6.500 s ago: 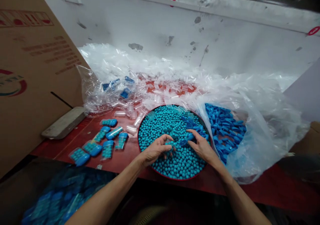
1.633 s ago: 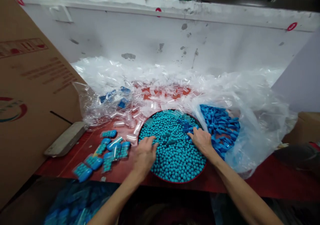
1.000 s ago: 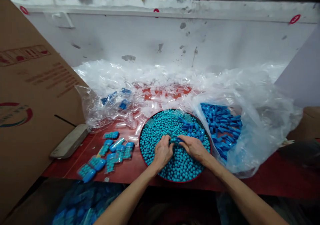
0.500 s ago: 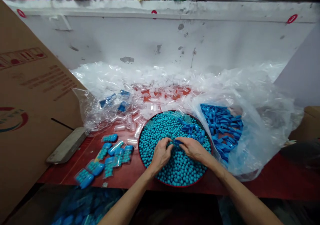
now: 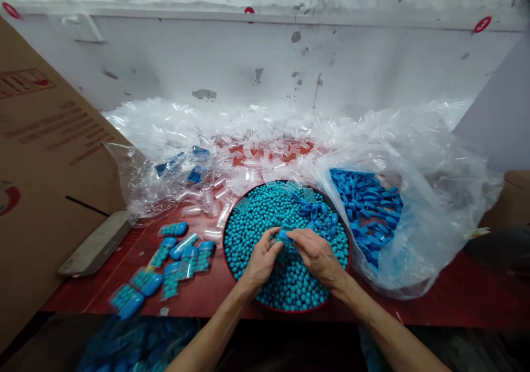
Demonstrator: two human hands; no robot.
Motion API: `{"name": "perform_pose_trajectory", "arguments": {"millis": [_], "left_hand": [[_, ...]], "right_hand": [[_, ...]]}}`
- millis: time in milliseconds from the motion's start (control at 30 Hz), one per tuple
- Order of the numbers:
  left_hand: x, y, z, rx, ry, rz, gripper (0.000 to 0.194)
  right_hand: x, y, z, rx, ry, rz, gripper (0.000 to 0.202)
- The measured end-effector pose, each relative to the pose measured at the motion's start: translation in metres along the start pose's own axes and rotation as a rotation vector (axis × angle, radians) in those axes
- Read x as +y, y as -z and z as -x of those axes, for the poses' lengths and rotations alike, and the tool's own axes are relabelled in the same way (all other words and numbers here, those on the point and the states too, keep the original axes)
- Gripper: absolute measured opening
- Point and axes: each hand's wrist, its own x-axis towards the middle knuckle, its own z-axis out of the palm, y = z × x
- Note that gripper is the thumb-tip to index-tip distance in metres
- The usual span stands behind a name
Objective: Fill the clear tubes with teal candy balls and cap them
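Over a round tub (image 5: 349, 249) of teal balls (image 5: 296, 289), my two hands meet at a small clear container with a blue cap (image 5: 284, 235). My left hand (image 5: 259, 259) pinches the container, its body mostly hidden by the fingers. On the right side, my right hand (image 5: 318, 255) has its fingertips closed on the blue cap, which sits at the container's top. Several loose blue caps (image 5: 318, 216) lie on the balls just beyond my right hand. To the left of the tub, filled containers with blue caps (image 5: 204, 255) lie on the red table (image 5: 215, 295).
A clear plastic bag (image 5: 418, 250) holding many blue caps lies open at right. Clear empty containers (image 5: 213, 206) and plastic bags spread behind the tub. A cardboard box (image 5: 53, 157) and a grey block (image 5: 97, 243) stand left. A white wall (image 5: 248, 57) closes the back.
The blue cap has come upright between my fingers, onto the container in my left hand. My right hand has turned slightly. The camera view has shifted a little.
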Motion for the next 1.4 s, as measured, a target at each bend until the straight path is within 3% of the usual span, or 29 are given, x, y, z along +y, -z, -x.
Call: {"name": "perform_pose_trajectory", "arguments": {"millis": [100,233,433,600,733,800,967,1067,1167,1267,1333,1400], "left_hand": [[-0.004,0.000,0.003,-0.044,0.032,0.059,0.048],[-0.007,-0.001,0.005,-0.064,0.007,0.049,0.048],[-0.009,-0.003,0.007,-0.038,-0.011,0.052,0.048],[-0.010,-0.002,0.011,-0.010,-0.058,0.039,0.030],[-0.010,-0.004,0.013,0.010,-0.077,0.010,0.027],[-0.010,-0.004,0.013,0.031,-0.070,0.024,0.031],[-0.006,-0.002,0.017,-0.019,-0.047,0.026,0.035],[0.000,-0.006,0.023,-0.100,-0.065,-0.037,0.031],[0.001,-0.011,0.030,-0.074,-0.118,-0.115,0.031],[0.000,-0.015,0.034,0.038,-0.234,-0.180,0.039],[-0.001,-0.017,0.035,0.070,-0.282,-0.154,0.042],[0.001,-0.018,0.036,0.050,-0.271,-0.086,0.041]], "right_hand": [[0.002,0.000,0.006,0.017,0.013,-0.110,0.029],[-0.001,0.002,0.006,0.076,-0.088,-0.268,0.023],[-0.009,-0.005,0.010,0.129,-0.107,-0.217,0.023],[-0.011,-0.002,0.010,0.053,-0.095,-0.283,0.020],[-0.010,0.005,0.006,-0.032,-0.090,-0.376,0.018],[-0.008,0.006,0.007,-0.025,-0.178,-0.470,0.019],[-0.004,0.001,0.014,0.055,-0.627,-0.873,0.026],[-0.005,0.001,0.012,0.168,-0.709,-0.963,0.036],[-0.011,0.003,0.009,0.209,-0.600,-0.726,0.032],[-0.021,0.004,0.014,0.077,-0.322,-0.387,0.027],[-0.029,0.004,0.020,-0.043,-0.157,-0.251,0.043],[-0.035,0.001,0.026,-0.124,-0.089,-0.168,0.071]]}}
